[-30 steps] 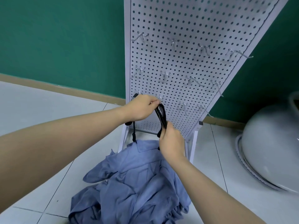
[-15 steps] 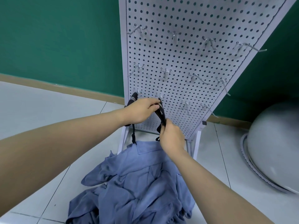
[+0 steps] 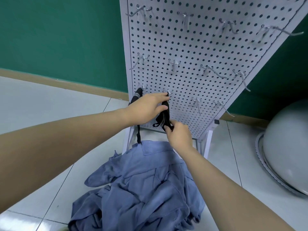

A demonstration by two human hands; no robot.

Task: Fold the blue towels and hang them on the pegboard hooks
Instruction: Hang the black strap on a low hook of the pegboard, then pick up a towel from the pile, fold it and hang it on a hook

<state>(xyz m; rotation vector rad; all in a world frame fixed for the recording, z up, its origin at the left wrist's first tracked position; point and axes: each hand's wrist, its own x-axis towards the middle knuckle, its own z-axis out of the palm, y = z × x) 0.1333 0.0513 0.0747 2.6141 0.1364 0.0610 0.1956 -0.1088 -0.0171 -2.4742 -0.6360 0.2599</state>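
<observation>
Right now both hands' grips pinch a black striped strap at a low metal pegboard hook; a slip drops it onto the crumpled blue cloth heap on the floor, unfolded.

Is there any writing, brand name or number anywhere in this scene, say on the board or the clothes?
None can be read.
Pegboard: only holes and hooks, no text.
Blue cloth pile: no visible label.
Black strap: grey stripes, no letters.
</observation>
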